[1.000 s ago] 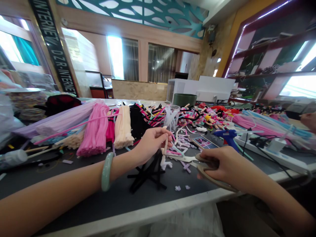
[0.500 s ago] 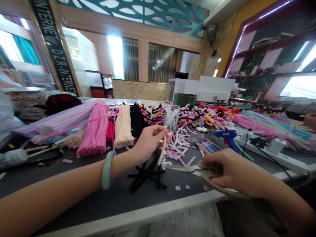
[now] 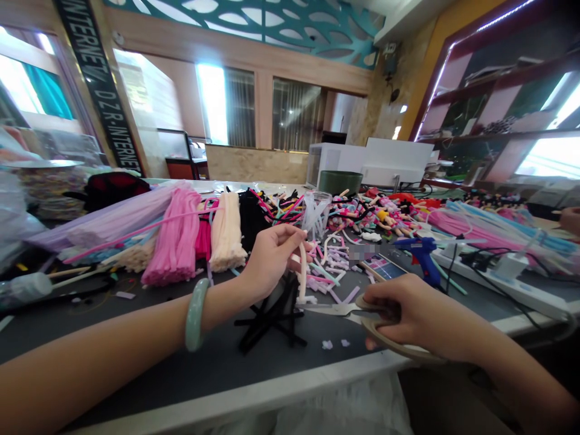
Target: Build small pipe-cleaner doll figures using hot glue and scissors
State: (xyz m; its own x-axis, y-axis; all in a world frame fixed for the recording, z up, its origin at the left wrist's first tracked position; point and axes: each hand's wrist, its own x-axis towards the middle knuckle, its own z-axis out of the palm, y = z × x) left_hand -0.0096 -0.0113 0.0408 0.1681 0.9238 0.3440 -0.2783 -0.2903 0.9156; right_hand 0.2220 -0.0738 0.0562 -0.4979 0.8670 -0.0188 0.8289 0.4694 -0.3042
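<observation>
While the fingers of the left hand (image 3: 274,260) are closed in a pinch on the upper part of a cream fuzzy stem (image 3: 302,275), those of the right hand (image 3: 403,314) are wrapped around the handles of a pair of scissors (image 3: 339,309). The stem hangs between the two hands, directly below the left fingertips; its long axis is near upright, slightly bowed, with the lower end free. The scissors enter from the right at nearly a right angle to it, tips leftward and just beside that free end; whether they touch it cannot be told, nor how far the blades are parted. The left hand is the nearer to the stem. A pale green bangle (image 3: 197,314) rings the left wrist.

Below the left hand, crossed black strips (image 3: 272,323) lie on the dark surface (image 3: 203,380); beyond the stem are scattered lilac pieces (image 3: 336,258). Farther out: at left, a cream bundle (image 3: 228,235) and a pink bundle (image 3: 173,244); at right, a phone (image 3: 384,267) and a blue glue gun (image 3: 422,257).
</observation>
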